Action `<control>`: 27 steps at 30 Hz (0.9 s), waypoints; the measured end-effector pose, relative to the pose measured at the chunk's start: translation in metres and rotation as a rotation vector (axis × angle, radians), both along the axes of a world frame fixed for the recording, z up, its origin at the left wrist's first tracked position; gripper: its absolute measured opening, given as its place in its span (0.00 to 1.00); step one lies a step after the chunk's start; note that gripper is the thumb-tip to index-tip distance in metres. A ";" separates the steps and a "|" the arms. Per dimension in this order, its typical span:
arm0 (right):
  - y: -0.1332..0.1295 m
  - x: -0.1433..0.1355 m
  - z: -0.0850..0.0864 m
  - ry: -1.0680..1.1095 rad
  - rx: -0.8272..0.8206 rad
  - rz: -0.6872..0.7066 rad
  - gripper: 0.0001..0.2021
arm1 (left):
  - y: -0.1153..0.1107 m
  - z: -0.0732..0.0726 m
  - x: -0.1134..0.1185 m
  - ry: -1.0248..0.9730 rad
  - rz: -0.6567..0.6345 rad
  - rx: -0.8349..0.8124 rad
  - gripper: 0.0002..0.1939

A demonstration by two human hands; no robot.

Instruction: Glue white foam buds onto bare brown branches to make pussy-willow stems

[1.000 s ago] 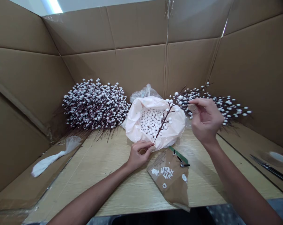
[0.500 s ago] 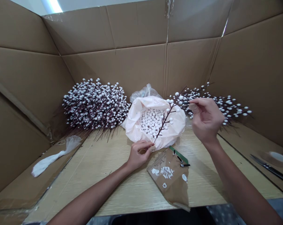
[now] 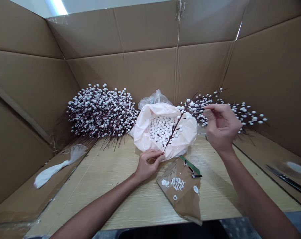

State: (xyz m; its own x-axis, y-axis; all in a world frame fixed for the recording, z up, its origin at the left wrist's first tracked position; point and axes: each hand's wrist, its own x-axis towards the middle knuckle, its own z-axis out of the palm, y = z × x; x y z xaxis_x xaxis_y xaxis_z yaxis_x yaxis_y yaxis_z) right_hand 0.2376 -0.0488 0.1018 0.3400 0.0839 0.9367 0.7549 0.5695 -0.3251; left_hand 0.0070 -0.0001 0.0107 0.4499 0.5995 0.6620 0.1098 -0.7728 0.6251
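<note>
My left hand (image 3: 150, 164) pinches the lower stem of an artificial berry branch (image 3: 174, 127), a dark brown twig with white round berries that leans up to the right. Behind the twig stands a pale plastic bag (image 3: 142, 134), its top spread wide, with many loose white berries (image 3: 160, 129) inside. My right hand (image 3: 221, 126) is raised right of the branch tip. Between its thumb and forefinger is a thin dark stick (image 3: 200, 109) pointing left, apart from the held branch. Below the bag lies a cardboard piece (image 3: 187, 202) with white smears and several short black sticks.
A thick pile of berry branches (image 3: 103, 109) lies at the back left, a smaller pile (image 3: 247, 113) at the back right. Scissors (image 3: 287, 179) and a tape roll (image 3: 296, 167) rest at right, a white plastic wrapper (image 3: 53, 171) at left. Cardboard walls (image 3: 145, 73) enclose the table.
My right hand has drawn slightly to the right, away from the held branch, with the dark stick in it. My left hand keeps its grip, and the branch has barely shifted.
</note>
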 end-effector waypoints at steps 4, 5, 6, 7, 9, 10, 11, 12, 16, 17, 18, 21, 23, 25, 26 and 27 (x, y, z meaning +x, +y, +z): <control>-0.003 0.001 0.003 0.082 0.022 0.029 0.03 | 0.000 -0.001 0.000 0.004 0.009 0.019 0.07; -0.004 0.001 0.005 0.098 0.045 0.036 0.03 | 0.000 -0.001 0.000 0.004 0.013 0.020 0.06; -0.005 0.002 0.006 0.111 0.070 0.043 0.03 | 0.000 0.000 0.000 0.004 0.015 0.021 0.06; -0.005 0.003 0.008 0.123 0.095 0.048 0.03 | 0.000 0.000 0.000 0.004 0.015 0.020 0.06; -0.007 0.007 0.012 0.144 0.135 0.047 0.03 | 0.000 0.000 0.001 0.004 0.011 0.019 0.06; -0.007 0.009 0.013 0.155 0.145 0.038 0.03 | 0.000 0.001 0.001 0.007 0.006 0.019 0.06; -0.008 0.011 0.015 0.166 0.151 0.024 0.03 | 0.000 0.001 0.001 0.011 0.000 0.020 0.06; -0.009 0.013 0.016 0.178 0.151 0.012 0.03 | 0.000 0.001 0.001 0.017 -0.007 0.022 0.06; -0.012 0.024 0.021 0.201 0.140 -0.001 0.05 | 0.001 0.001 0.000 0.033 -0.028 0.047 0.07; -0.013 0.027 0.021 0.200 0.143 0.003 0.05 | 0.002 0.001 0.000 0.034 -0.035 0.055 0.07; -0.013 0.030 0.022 0.198 0.141 0.010 0.06 | 0.002 0.001 0.000 0.033 -0.042 0.064 0.07; -0.014 0.036 0.023 0.195 0.126 0.043 0.06 | 0.004 0.001 0.000 0.036 -0.056 0.091 0.07; -0.016 0.037 0.024 0.186 0.104 0.065 0.07 | 0.005 0.000 -0.001 0.042 -0.052 0.106 0.08; -0.018 0.037 0.025 0.163 0.087 0.072 0.06 | 0.005 -0.001 -0.001 0.048 -0.054 0.118 0.09; -0.019 0.037 0.025 0.149 0.077 0.071 0.06 | 0.005 -0.001 -0.001 0.049 -0.056 0.123 0.09; -0.020 0.037 0.026 0.136 0.067 0.070 0.06 | 0.005 -0.001 -0.001 0.048 -0.060 0.128 0.09</control>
State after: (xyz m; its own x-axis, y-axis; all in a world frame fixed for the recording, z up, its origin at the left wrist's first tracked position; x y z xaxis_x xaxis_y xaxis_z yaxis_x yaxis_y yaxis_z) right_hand 0.2744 -0.0686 0.1273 0.4593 0.0508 0.8868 0.6645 0.6429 -0.3810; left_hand 0.0060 0.0051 0.0099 0.5157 0.4823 0.7081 0.0885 -0.8521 0.5159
